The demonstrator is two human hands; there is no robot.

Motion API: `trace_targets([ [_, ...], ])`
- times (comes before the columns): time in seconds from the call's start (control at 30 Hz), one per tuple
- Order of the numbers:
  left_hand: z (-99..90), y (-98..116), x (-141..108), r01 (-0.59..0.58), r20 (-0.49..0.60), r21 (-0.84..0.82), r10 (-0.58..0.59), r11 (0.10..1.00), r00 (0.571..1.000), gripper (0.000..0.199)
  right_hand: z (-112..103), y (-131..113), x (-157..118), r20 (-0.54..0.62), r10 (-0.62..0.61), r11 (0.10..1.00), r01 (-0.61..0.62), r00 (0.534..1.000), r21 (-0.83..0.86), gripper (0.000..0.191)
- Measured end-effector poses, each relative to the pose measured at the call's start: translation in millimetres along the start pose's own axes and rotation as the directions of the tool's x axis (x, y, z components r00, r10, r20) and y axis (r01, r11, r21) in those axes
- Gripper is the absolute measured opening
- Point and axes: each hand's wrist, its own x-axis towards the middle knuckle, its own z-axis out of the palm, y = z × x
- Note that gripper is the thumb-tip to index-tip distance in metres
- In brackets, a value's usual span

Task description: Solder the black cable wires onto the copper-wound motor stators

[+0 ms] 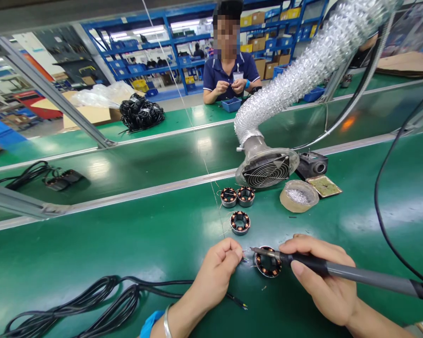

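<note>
My right hand [327,277] is closed around a soldering iron [359,276]. The iron's tip lies over the rim of a motor stator [268,262] with copper windings, which rests on the green bench. Just left of that tip, my left hand [220,263] pinches a thin solder wire [213,185] that runs down from overhead. Short wire ends stick out between its fingertips, too small to tell apart. Beneath the left wrist passes a black cable [109,286], coiled on the left, its stripped end showing coloured leads.
Farther back on the bench stand three more stators [240,223]. Behind them hangs a fume extractor [268,169] on a silver duct [296,70]. A round tub [299,196], a sponge tray [324,186] and an iron holder [313,164] sit beside it. A person [229,70] works opposite.
</note>
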Motion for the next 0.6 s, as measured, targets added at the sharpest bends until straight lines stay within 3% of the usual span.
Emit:
trace_targets([
  [0.6, 2.2, 5, 1, -0.051, -0.007, 0.08, 0.052, 0.995, 0.999, 0.022, 5, -18, 7, 0.049, -0.117, 0.99, 0.121, 0.992, -0.078, 0.017],
])
